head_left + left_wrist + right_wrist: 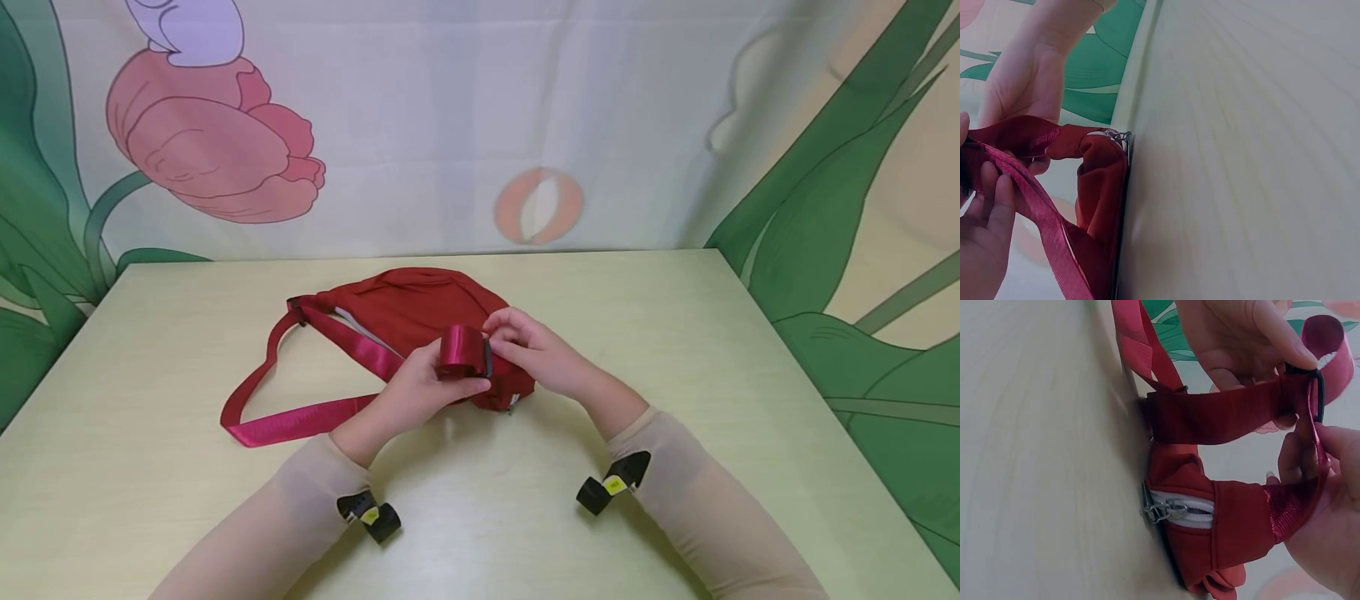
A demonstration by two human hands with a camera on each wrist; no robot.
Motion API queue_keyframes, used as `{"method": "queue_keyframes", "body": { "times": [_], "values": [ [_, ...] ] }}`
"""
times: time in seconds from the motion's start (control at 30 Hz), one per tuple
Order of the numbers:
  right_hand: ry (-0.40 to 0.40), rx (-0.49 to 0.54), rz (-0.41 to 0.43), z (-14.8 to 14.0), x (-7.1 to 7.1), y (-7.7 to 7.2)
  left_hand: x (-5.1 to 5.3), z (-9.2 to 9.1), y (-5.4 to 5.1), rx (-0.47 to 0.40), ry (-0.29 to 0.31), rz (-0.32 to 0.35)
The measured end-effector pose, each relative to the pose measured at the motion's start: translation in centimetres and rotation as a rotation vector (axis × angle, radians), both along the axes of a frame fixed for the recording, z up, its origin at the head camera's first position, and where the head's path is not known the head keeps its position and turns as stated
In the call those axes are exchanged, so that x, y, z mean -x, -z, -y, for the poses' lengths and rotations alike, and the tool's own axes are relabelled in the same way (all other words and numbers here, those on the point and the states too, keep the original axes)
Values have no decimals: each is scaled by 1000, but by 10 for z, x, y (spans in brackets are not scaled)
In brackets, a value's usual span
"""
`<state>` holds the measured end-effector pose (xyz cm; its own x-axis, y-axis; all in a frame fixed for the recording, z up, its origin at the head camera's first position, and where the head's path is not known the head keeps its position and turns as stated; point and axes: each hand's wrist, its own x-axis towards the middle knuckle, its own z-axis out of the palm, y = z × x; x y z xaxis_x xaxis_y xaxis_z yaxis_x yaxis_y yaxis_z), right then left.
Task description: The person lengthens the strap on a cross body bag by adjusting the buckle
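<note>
A red waist bag (pixel 427 308) lies on the table with its shiny crimson strap (pixel 307 419) spread to the left. My left hand (pixel 416 392) grips the strap beside a dark slide buckle (pixel 1319 394), its thumb against the buckle's end. Above that hand the strap rises in a small loop (pixel 461 350). From the other side my right hand (pixel 543 354) pinches the strap section that runs from the bag's end to the buckle, thumb in front and fingers behind. A metal zipper pull (pixel 1160 511) hangs at the bag's near end.
The pale wooden table (pixel 660 333) extends around the bag on every side. Behind it hangs a curtain (pixel 390 125) printed with flowers and leaves. Each sleeve carries a small black wrist camera (pixel 378 518).
</note>
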<state>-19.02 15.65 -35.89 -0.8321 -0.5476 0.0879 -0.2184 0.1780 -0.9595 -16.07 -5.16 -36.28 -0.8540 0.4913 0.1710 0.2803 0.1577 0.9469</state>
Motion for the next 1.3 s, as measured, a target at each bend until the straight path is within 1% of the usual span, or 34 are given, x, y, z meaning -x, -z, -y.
{"method": "queue_keyframes", "body": {
  "times": [0.13, 0.23, 0.37, 0.47, 0.6, 0.7, 0.83, 0.97, 1.13, 1.3],
  "values": [
    [18, -8, 34, 2, -2, -1, -1, 0, 0, -7, 3, 4],
    [37, -36, 66, 2, -3, -2, -2, 0, 1, -7, 0, 15],
    [14, -87, 72, -2, -3, -2, -3, 2, 1, -1, -7, 20],
    [-1, -119, 73, -8, -1, -1, -4, 3, 2, 1, -12, 6],
    [21, -157, 67, -17, 3, 3, -3, 3, 1, -7, -19, -23],
    [34, -147, 57, -19, 6, 6, -2, 3, 1, -10, -15, -27],
    [44, -89, 64, -16, 6, 5, -2, 2, 0, -10, -12, -24],
    [65, -56, 64, -12, 5, 4, -1, 0, -1, 1, -27, -30],
    [105, -32, 72, -6, 4, 5, 0, -2, 1, 23, -48, -9],
    [101, -24, 71, -3, 2, 4, 0, -4, 3, 56, -58, 6]
  ]
}}
